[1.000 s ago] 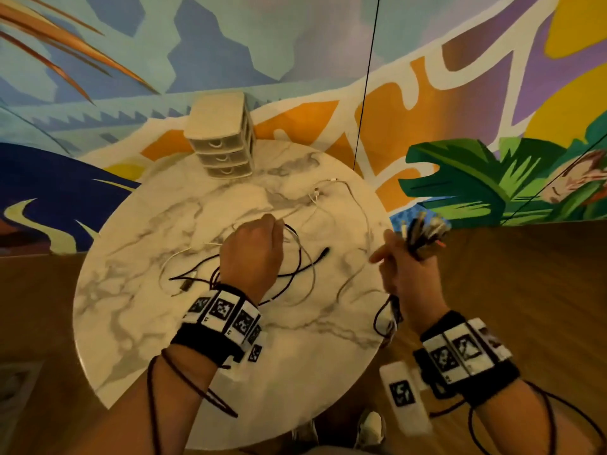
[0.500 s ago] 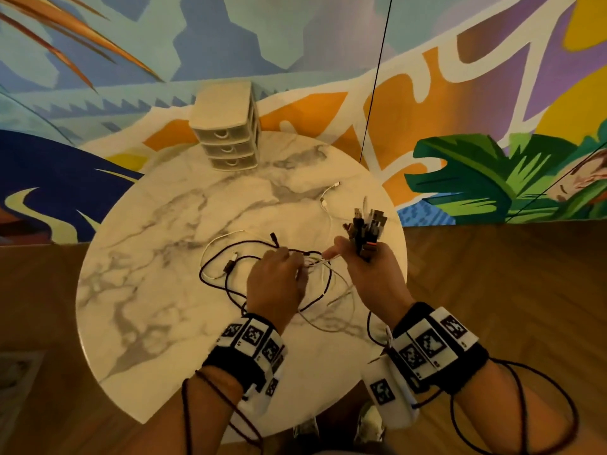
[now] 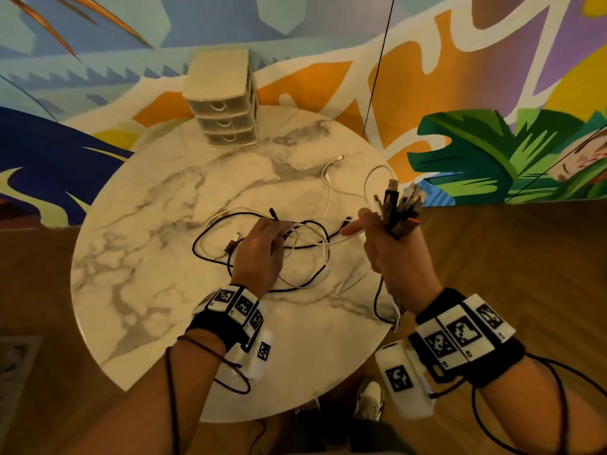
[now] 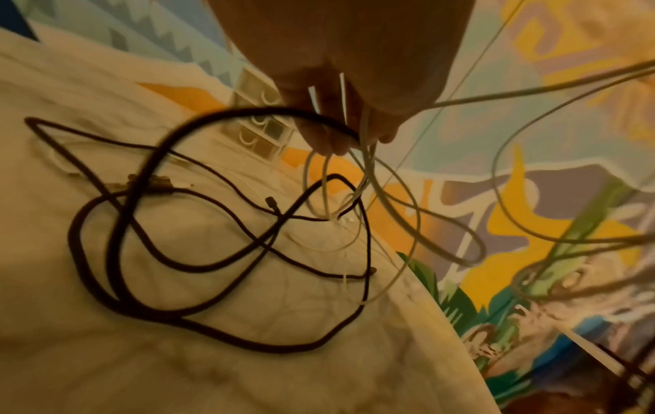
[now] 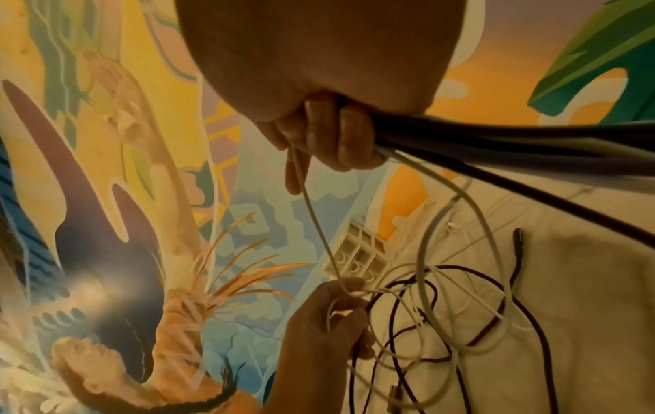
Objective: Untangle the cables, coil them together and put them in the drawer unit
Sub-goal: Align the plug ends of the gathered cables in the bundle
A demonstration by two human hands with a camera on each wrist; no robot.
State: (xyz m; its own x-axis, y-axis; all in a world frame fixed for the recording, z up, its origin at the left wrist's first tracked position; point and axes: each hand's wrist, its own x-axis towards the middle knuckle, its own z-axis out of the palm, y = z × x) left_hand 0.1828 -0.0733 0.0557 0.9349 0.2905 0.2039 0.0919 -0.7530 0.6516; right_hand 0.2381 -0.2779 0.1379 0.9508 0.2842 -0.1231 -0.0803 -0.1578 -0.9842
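Black and white cables (image 3: 305, 247) lie tangled on the round marble table (image 3: 138, 290). My left hand (image 3: 262, 244) hovers over the tangle and pinches several strands, black and white; the left wrist view shows the cables (image 4: 340, 123) running through its curled fingers (image 4: 326, 140). My right hand (image 3: 391, 244) is raised at the table's right edge and grips a bundle of cable plugs (image 3: 399, 205) that stick up from the fist, index finger pointing left. The right wrist view shows the bundle (image 5: 460, 142) in that fist. A cream three-drawer unit (image 3: 223, 103) stands at the far edge, drawers closed.
A white cable end (image 3: 331, 165) lies loose on the table towards the drawer unit. Cable loops (image 3: 384, 307) hang off the table's right edge below my right hand. A painted wall rises behind the table; wooden floor surrounds it. My shoes (image 3: 371, 399) show under the near edge.
My right hand came in from beyond the table's right edge to beside my left hand, plugs still in its fist. My left hand drew strands of the tangle rightwards.
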